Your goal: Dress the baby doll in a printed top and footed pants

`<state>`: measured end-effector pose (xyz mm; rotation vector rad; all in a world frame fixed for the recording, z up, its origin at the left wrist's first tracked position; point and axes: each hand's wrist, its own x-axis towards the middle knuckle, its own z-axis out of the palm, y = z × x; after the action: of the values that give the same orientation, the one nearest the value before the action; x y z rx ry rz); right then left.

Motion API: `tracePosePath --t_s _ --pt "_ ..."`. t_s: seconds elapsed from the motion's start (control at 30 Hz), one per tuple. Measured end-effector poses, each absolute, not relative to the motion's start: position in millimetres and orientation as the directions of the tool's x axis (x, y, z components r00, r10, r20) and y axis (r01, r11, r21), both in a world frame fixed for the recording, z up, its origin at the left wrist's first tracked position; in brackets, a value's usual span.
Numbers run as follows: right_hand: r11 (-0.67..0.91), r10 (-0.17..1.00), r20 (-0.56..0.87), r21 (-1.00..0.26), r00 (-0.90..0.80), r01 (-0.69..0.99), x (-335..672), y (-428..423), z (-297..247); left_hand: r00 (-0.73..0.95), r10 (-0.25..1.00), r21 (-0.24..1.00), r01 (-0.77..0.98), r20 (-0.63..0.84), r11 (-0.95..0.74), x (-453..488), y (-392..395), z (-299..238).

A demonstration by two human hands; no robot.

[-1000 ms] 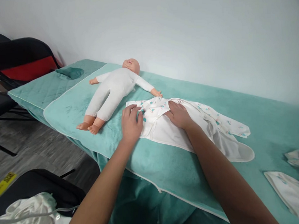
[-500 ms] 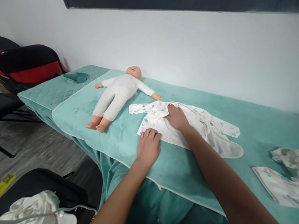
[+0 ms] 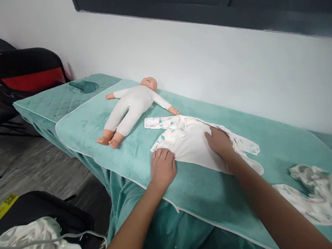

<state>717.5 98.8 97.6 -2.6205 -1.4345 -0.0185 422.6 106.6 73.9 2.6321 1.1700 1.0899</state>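
A white baby shirt (image 3: 190, 146) with small green and red prints lies spread on the green mat, its front open and the plain white inside showing. My left hand (image 3: 163, 169) is at the near left hem, its bent fingers close together over the edge. On the right part of the shirt rests my right hand (image 3: 220, 144), palm down and thumb apart, against the folded-back front. To the left, a baby doll (image 3: 133, 105) in a white bodysuit lies on its back, arms spread. One doll hand is close to the shirt's collar side.
More printed white baby clothes (image 3: 305, 200) lie crumpled at the right of the green mat (image 3: 118, 161). A folding chair (image 3: 30, 69) stands at the left. White cloth (image 3: 37, 235) and a cable lie on a black seat below. A wall runs along the back.
My right hand has moved right across the shirt, and the front now lies more open with more of the white inside showing. My left hand stays at the hem.
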Motion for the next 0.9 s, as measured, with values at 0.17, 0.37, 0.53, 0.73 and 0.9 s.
tracePosePath --t_s 0.17,0.37,0.53,0.73,0.9 --pt "-0.594 0.797 0.048 -0.110 0.602 0.797 730.7 87.6 112.9 0.456 0.670 0.318 0.631 0.586 -0.708 423.0 107.3 72.8" --pt "-0.624 0.769 0.190 0.016 0.610 0.782 720.0 105.2 121.5 0.445 0.642 0.345 0.580 0.625 -0.738 422.3 109.0 71.6" --pt "-0.644 0.752 0.192 0.015 0.630 0.765 711.4 117.4 114.5 0.428 0.651 0.360 0.582 0.627 -0.729 422.6 109.3 71.1" --pt "-0.359 0.904 0.247 -0.006 0.349 0.933 702.0 82.9 106.8 0.423 0.657 0.379 0.571 0.624 -0.728 423.1 109.6 70.4" --pt "-0.095 0.920 0.371 -0.090 0.122 0.991 697.4 -1.9 92.2 0.427 0.658 0.384 0.566 0.621 -0.730 422.8 109.6 69.5"
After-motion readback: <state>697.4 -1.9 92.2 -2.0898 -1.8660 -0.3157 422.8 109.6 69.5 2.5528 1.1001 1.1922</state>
